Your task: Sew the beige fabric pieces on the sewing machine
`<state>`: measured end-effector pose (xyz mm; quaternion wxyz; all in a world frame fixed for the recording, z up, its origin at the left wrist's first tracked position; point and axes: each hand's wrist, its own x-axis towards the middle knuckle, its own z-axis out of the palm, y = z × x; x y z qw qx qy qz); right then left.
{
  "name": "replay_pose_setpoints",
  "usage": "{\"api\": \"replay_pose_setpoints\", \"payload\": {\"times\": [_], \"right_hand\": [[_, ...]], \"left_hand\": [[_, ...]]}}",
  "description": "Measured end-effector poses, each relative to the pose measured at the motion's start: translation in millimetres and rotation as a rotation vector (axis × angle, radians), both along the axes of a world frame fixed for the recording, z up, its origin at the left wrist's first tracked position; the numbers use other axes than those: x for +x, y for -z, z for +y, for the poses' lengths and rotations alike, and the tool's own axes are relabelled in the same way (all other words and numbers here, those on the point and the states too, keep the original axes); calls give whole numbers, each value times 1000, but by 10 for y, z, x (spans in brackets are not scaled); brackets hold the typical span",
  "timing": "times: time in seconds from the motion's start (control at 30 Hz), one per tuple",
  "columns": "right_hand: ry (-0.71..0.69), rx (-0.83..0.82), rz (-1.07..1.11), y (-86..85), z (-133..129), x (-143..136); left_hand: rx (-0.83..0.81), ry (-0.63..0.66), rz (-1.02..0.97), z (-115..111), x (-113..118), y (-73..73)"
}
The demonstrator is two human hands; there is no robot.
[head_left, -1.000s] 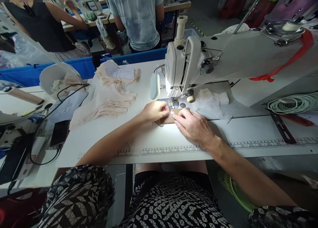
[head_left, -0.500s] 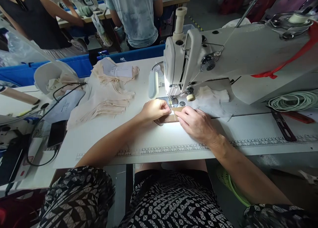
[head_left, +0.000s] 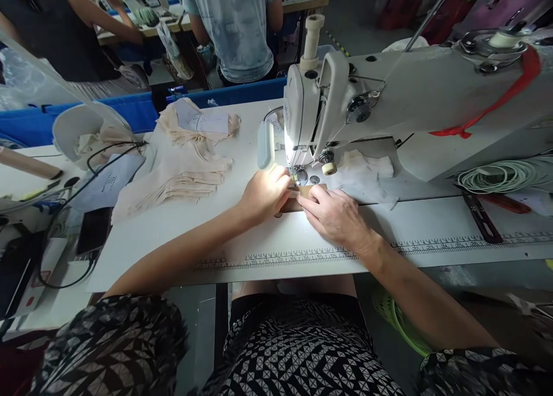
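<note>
My left hand [head_left: 266, 195] is beside the presser foot [head_left: 295, 176] of a sewing machine [head_left: 317, 114], thumb and fingers pinched together. Between the hands is a small pale fabric piece [head_left: 299, 193], mostly hidden by my fingers. My right hand [head_left: 334, 214] grips its right side, fingertips close to those of the left. Under the fingers lies a flat brown plate [head_left: 290, 205] on the machine bed. The needle area is brightly lit.
Left on the table lie stacked pale fabric pieces [head_left: 185, 180] and a bundle with a paper label [head_left: 203, 120]. A printed ruler [head_left: 276, 260] runs along the front edge. Dark-handled snips [head_left: 481, 217] and coiled cord [head_left: 510, 174] lie right. Two people work beyond a blue divider [head_left: 138, 113].
My left hand has turned and risen slightly at the presser foot, its fingers curling further over. My right hand has shifted slightly left. The view has moved a little.
</note>
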<state>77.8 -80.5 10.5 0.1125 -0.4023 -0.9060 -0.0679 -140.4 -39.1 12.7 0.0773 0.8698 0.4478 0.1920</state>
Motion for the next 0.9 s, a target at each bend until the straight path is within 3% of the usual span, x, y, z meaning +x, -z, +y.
{"api": "replay_pose_setpoints", "payload": {"times": [0.1,0.2,0.43,0.63,0.9], "right_hand": [[-3,-2,-11,-14,10,-1],[-10,-2,-19,-15,16,9],[10,-28,59,3,40,7],[110,-33,117,36,141,69],[152,-75,84,39,157,123]], "left_hand": [[223,200,53,-219,-32,85],[285,261,146,-380,-53,151],[252,206,192,-444,-6,185],[252,134,236,-298,21,205],[187,131,213,-148,29,229]]}}
